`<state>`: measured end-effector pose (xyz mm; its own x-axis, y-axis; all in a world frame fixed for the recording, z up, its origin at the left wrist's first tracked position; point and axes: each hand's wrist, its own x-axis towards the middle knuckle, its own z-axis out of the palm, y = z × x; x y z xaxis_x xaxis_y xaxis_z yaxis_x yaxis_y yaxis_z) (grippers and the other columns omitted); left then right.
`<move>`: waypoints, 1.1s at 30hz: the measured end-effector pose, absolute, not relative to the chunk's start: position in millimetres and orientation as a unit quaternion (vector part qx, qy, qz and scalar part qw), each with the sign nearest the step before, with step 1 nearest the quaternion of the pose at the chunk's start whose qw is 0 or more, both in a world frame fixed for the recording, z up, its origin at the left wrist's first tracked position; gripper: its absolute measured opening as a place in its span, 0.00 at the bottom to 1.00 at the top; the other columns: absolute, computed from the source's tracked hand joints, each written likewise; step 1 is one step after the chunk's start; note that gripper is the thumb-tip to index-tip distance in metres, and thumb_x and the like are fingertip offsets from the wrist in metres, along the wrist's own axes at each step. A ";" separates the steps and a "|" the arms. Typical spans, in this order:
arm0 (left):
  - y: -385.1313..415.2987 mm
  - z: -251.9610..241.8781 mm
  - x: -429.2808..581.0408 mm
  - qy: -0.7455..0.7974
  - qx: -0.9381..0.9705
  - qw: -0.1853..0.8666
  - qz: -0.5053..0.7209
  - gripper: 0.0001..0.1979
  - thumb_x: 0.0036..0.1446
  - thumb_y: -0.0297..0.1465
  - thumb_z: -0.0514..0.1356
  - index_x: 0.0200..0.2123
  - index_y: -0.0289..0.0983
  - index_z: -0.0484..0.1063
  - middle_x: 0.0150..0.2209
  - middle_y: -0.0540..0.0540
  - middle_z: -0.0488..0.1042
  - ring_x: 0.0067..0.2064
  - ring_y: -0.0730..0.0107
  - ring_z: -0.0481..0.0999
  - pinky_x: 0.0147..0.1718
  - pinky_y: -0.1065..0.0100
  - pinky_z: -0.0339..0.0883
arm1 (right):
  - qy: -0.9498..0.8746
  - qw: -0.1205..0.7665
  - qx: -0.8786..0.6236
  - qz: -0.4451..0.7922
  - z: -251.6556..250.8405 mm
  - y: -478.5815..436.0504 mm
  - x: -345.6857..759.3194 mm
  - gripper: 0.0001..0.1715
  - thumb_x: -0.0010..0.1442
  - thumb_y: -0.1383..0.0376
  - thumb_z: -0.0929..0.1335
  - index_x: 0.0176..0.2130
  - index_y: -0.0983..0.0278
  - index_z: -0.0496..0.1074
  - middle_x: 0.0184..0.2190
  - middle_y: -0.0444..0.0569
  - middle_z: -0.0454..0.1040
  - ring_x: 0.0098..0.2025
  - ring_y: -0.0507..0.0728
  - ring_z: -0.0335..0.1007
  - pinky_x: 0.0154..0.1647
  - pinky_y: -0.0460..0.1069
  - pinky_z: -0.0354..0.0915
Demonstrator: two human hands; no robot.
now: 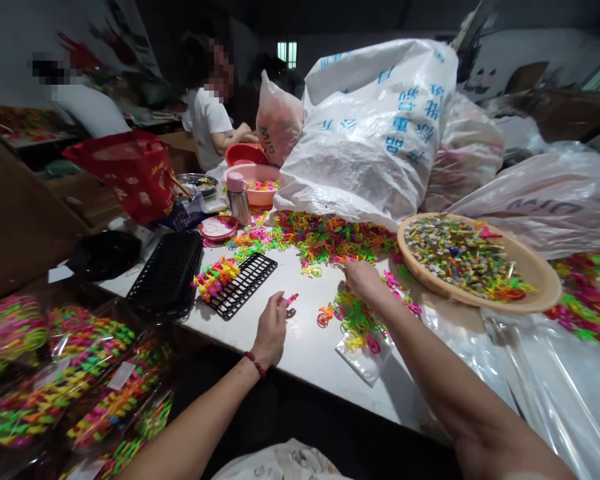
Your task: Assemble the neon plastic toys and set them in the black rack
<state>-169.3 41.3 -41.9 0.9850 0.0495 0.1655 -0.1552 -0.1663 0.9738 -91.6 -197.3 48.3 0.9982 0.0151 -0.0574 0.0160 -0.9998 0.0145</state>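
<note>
My left hand (270,328) is over the front of the white table, its thumb and fingers pinched on a small pink plastic piece (293,299). Farther right, my right hand (365,279) reaches to the near edge of a heap of bright plastic pieces (330,237), fingers closed; what is between them is hidden. A smaller pile of green, yellow and pink ring-shaped pieces (355,312) lies under my right wrist. To the left of my left hand lies a black slotted tray (247,283), its left end filled with rows of colourful pieces (217,277).
Black trays (167,273) are stacked at left. A tan basin (545,283) of small mixed parts stands right. A big white sack (365,147) rises behind the heap, near a steel flask (239,203). Bagged pieces (95,373) lie low left. Two people (210,123) sit beyond.
</note>
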 end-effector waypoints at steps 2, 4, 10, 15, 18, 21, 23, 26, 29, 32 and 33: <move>44.7 -42.5 -163.7 0.071 0.670 0.736 0.061 0.25 0.62 0.48 0.50 0.55 0.39 0.58 0.37 0.45 0.73 0.34 0.67 0.77 0.31 0.65 0.73 | 0.000 0.013 0.999 -0.052 44.0 -196.2 -67.7 0.09 0.55 0.72 0.68 0.36 0.69 0.77 0.37 0.64 0.78 0.43 0.64 0.74 0.41 0.50 0.64; 47.0 -41.4 -159.2 0.112 0.616 0.779 0.044 0.28 0.59 0.51 0.53 0.55 0.39 0.58 0.34 0.47 0.73 0.31 0.69 0.77 0.27 0.68 0.73 | -0.010 0.016 0.997 -0.070 38.6 -193.8 -51.6 0.08 0.52 0.73 0.70 0.34 0.69 0.78 0.36 0.64 0.78 0.42 0.64 0.75 0.41 0.50 0.65; 48.3 -44.1 -153.4 0.090 0.592 0.800 -0.024 0.25 0.48 0.47 0.65 0.43 0.36 0.68 0.31 0.48 0.74 0.27 0.74 0.75 0.24 0.73 0.69 | -0.016 -0.022 0.995 -0.091 35.1 -180.1 -36.8 0.09 0.51 0.68 0.71 0.36 0.68 0.76 0.35 0.59 0.78 0.37 0.60 0.75 0.34 0.47 0.63; 49.1 -49.3 -152.7 0.092 0.592 0.800 -0.032 0.23 0.47 0.46 0.66 0.41 0.35 0.70 0.31 0.48 0.74 0.28 0.73 0.75 0.22 0.74 0.68 | -0.027 -0.066 0.995 -0.062 49.5 -188.7 -46.1 0.16 0.62 0.62 0.64 0.46 0.70 0.70 0.39 0.56 0.77 0.34 0.54 0.71 0.30 0.44 0.60; 48.4 -49.8 -152.3 0.089 0.602 0.793 -0.029 0.25 0.49 0.46 0.65 0.45 0.35 0.71 0.30 0.48 0.73 0.26 0.75 0.73 0.19 0.76 0.65 | -0.025 -0.072 0.996 -0.042 54.6 -201.6 -60.6 0.18 0.66 0.62 0.58 0.49 0.69 0.68 0.41 0.56 0.76 0.37 0.53 0.70 0.32 0.44 0.60; 47.5 -50.7 -152.5 0.083 0.604 0.792 -0.028 0.27 0.50 0.46 0.64 0.48 0.34 0.71 0.28 0.49 0.72 0.27 0.73 0.74 0.17 0.78 0.62 | -0.010 -0.056 0.997 -0.046 49.3 -209.3 -73.9 0.16 0.64 0.62 0.61 0.44 0.68 0.72 0.39 0.56 0.76 0.37 0.55 0.70 0.34 0.45 0.60; 47.4 -51.5 -152.6 0.076 0.608 0.790 -0.023 0.27 0.50 0.46 0.65 0.48 0.34 0.71 0.28 0.49 0.71 0.26 0.74 0.74 0.17 0.78 0.62 | 0.003 -0.044 0.997 -0.064 41.3 -208.9 -78.1 0.13 0.59 0.62 0.66 0.37 0.67 0.75 0.37 0.56 0.77 0.37 0.56 0.70 0.35 0.46 0.60; 47.5 -50.8 -152.6 0.070 0.614 0.786 -0.008 0.25 0.49 0.45 0.66 0.45 0.35 0.71 0.29 0.51 0.71 0.24 0.78 0.72 0.20 0.76 0.66 | 0.010 -0.034 0.995 -0.092 30.7 -201.6 -76.2 0.08 0.51 0.64 0.71 0.31 0.67 0.77 0.32 0.55 0.77 0.36 0.58 0.71 0.35 0.46 0.61; 46.5 -47.8 -152.5 0.080 0.603 0.793 -0.011 0.22 0.49 0.46 0.65 0.38 0.36 0.69 0.26 0.53 0.69 0.21 0.80 0.69 0.18 0.77 0.65 | 0.013 -0.048 0.994 -0.093 30.3 -191.2 -71.4 0.07 0.49 0.66 0.72 0.32 0.67 0.77 0.32 0.56 0.78 0.36 0.59 0.72 0.34 0.47 0.61; 45.4 -45.4 -151.6 0.096 0.596 0.797 -0.009 0.22 0.51 0.49 0.62 0.37 0.38 0.65 0.24 0.55 0.69 0.17 0.79 0.67 0.13 0.78 0.60 | 0.018 -0.080 0.995 -0.048 38.5 -180.2 -75.3 0.14 0.59 0.64 0.65 0.43 0.66 0.74 0.38 0.57 0.78 0.38 0.58 0.72 0.34 0.47 0.60; 45.7 -45.0 -151.0 0.098 0.597 0.796 -0.008 0.22 0.52 0.50 0.61 0.37 0.38 0.64 0.23 0.55 0.69 0.16 0.79 0.67 0.12 0.78 0.58 | 0.017 -0.108 0.994 -0.022 41.0 -175.9 -80.3 0.16 0.62 0.63 0.62 0.46 0.66 0.72 0.39 0.57 0.77 0.38 0.58 0.72 0.34 0.47 0.60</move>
<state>-151.0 45.7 -45.0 0.9805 0.1041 -0.1669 0.1309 0.2882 0.9486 -80.3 -175.9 41.0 0.9985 0.0377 -0.0396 0.0283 -0.9761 -0.2154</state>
